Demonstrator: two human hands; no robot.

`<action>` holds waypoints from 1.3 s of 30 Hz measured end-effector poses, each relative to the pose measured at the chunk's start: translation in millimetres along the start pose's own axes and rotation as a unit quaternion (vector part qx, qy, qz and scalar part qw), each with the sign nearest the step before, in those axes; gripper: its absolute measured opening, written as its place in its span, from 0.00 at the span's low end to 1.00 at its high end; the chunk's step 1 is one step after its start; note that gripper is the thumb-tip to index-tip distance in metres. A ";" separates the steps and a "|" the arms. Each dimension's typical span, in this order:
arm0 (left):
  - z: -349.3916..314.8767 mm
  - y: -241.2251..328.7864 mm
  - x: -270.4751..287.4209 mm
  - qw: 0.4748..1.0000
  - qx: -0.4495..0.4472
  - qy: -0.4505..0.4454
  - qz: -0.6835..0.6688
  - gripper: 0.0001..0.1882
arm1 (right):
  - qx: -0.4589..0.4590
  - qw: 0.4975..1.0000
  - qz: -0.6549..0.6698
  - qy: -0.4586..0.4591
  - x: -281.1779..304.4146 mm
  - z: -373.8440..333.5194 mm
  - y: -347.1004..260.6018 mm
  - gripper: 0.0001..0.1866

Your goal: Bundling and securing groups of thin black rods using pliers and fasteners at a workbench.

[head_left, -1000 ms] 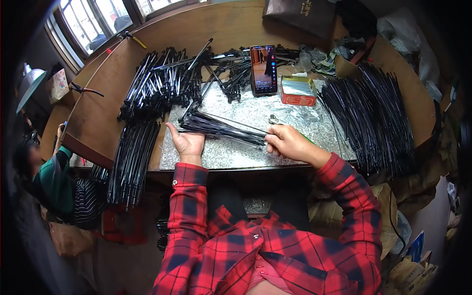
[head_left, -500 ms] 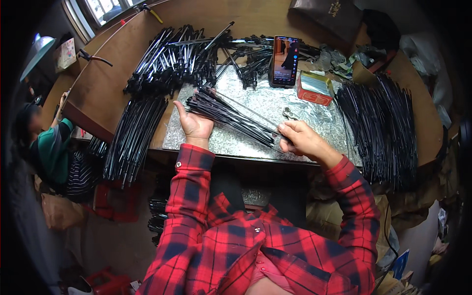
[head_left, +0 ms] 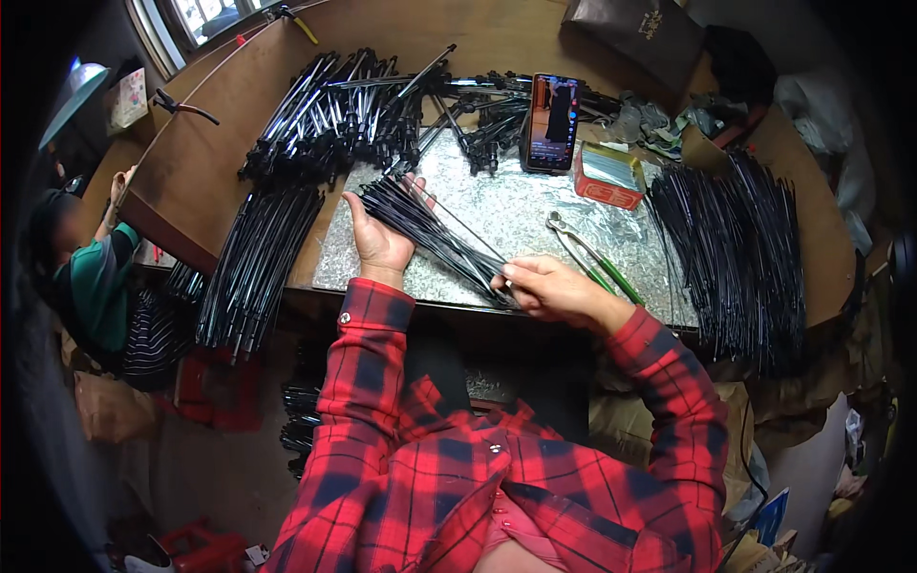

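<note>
A bundle of thin black rods (head_left: pixel 435 232) lies slantwise between my hands, over a silvery speckled work surface (head_left: pixel 487 205). Its far end rests across my left hand (head_left: pixel 380 244), palm up, with the thumb apart and fingertips showing beyond the rods. At the near end, my right hand (head_left: pixel 544 286) closes on the rods with thumb and fingers. One rod stands slightly apart from the rest along the bundle's right side. Just beyond my right hand lie pliers (head_left: pixel 585 250) with green handles, partly covered by that hand.
Black rod piles lie left (head_left: pixel 258 272) and right (head_left: pixel 731 258). Rods with thicker black ends (head_left: pixel 339 124) heap at the back. A phone (head_left: pixel 551 124) stands by a red open box (head_left: pixel 611 177). A co-worker (head_left: pixel 95 277) sits left, beyond a wooden panel (head_left: pixel 191 181).
My right hand has moved left and slightly nearer me, swinging the bundle's near end with it. More of the pliers now shows. Left fingertips have come into sight beyond the rods.
</note>
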State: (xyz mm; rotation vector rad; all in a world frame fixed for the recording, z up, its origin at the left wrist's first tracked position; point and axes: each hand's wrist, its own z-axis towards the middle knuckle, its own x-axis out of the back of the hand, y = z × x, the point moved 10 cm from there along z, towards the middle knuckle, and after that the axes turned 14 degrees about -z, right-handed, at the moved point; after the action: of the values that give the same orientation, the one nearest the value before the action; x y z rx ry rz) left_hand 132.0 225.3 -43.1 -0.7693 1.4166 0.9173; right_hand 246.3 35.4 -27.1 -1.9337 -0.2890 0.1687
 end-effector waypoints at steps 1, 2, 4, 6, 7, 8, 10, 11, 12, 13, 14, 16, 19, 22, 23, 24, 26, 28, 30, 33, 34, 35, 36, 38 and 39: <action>-0.8 -1.2 1.9 1.000 -0.009 0.020 0.008 0.47 | 0.000 1.000 0.000 0.003 -1.3 -0.3 0.0 0.16; 0.0 -3.1 3.7 0.999 -0.010 0.025 0.022 0.48 | 0.019 0.999 -0.019 0.024 1.4 -1.6 -4.4 0.15; -0.8 5.3 11.7 0.999 -0.012 0.020 0.044 0.49 | 0.080 0.993 -0.069 0.056 -1.3 -6.5 -27.3 0.14; -4.6 5.6 22.1 0.997 -0.016 0.049 0.055 0.51 | 0.079 0.992 -0.079 0.067 -1.1 -24.4 -44.9 0.14; -6.7 1.3 21.7 0.997 -0.014 0.048 0.055 0.51 | 0.075 0.990 -0.088 0.080 2.2 -30.7 -49.0 0.14; -11.1 6.7 32.7 0.991 -0.056 0.107 0.061 0.49 | 0.069 0.988 -0.105 0.091 6.8 -30.4 -46.5 0.14; -23.4 5.9 36.1 0.974 -0.109 0.185 0.070 0.44 | 0.081 0.983 -0.115 0.114 21.0 -39.1 -50.0 0.14; -20.9 4.1 40.9 0.975 -0.107 0.184 0.070 0.44 | 0.094 0.979 -0.125 0.132 29.6 -45.5 -53.5 0.14; -21.1 6.3 41.6 0.974 -0.113 0.175 0.089 0.42 | 0.103 0.978 -0.119 0.135 33.0 -52.0 -58.0 0.14; -21.0 8.9 42.0 0.973 -0.119 0.167 0.109 0.41 | 0.104 0.978 -0.120 0.133 34.6 -55.0 -57.8 0.14; -20.8 12.3 45.5 0.969 -0.133 0.178 0.109 0.33 | 0.088 0.978 -0.128 0.137 36.5 -57.3 -54.4 0.14; -14.9 10.9 47.8 0.975 -0.120 0.160 0.101 0.29 | 0.083 0.974 -0.147 0.149 37.1 -56.4 -50.9 0.15; -16.0 -6.9 32.3 0.980 -0.104 0.152 0.079 0.20 | 0.082 0.974 -0.136 0.163 38.0 -61.5 -44.6 0.15; -19.6 -10.6 17.9 0.982 -0.099 0.140 0.074 0.20 | 0.080 0.973 -0.140 0.163 38.0 -60.0 -39.0 0.13; -19.0 -12.0 15.1 0.984 -0.091 0.131 0.074 0.20 | 0.077 0.973 -0.138 0.169 39.1 -60.0 -36.9 0.12; -18.9 -11.9 12.1 0.986 -0.089 0.119 0.073 0.21 | 0.075 0.975 -0.125 0.168 38.6 -58.5 -33.4 0.11; -19.7 -10.9 6.1 0.989 -0.090 0.095 0.070 0.21 | 0.086 0.973 -0.141 0.161 33.8 -56.4 -33.9 0.11; -21.4 -10.4 2.2 0.988 -0.100 0.087 0.077 0.22 | 0.099 0.969 -0.162 0.158 29.8 -55.4 -35.1 0.10; -21.7 -8.7 2.3 0.984 -0.112 0.095 0.098 0.23 | 0.109 0.970 -0.152 0.158 24.9 -55.7 -36.2 0.11; -17.3 -5.8 7.4 0.986 -0.103 0.082 0.104 0.23 | 0.147 0.964 -0.148 0.167 22.3 -57.2 -33.9 0.11; -15.5 -5.4 12.8 0.987 -0.096 0.094 0.083 0.24 | 0.149 0.964 -0.130 0.180 23.7 -60.4 -35.1 0.11; -17.0 -1.9 21.6 0.982 -0.093 0.125 0.104 0.25 | 0.152 0.963 -0.111 0.194 25.3 -64.4 -36.4 0.11; -19.7 -0.2 27.8 0.979 -0.090 0.149 0.106 0.25 | 0.145 0.963 -0.095 0.208 28.7 -68.6 -36.1 0.12; -23.6 3.3 38.0 0.970 -0.078 0.171 0.153 0.25 | 0.151 0.963 -0.076 0.211 33.9 -82.4 -45.9 0.13; -24.8 5.8 39.1 0.971 -0.076 0.165 0.154 0.25 | 0.153 0.963 -0.054 0.213 38.0 -89.3 -49.0 0.13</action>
State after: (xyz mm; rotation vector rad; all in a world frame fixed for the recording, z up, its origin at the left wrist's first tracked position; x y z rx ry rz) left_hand 112.9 208.8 -82.3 -0.8598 1.8075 1.1873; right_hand 299.4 -16.5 52.2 -1.5926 -0.0725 -0.2619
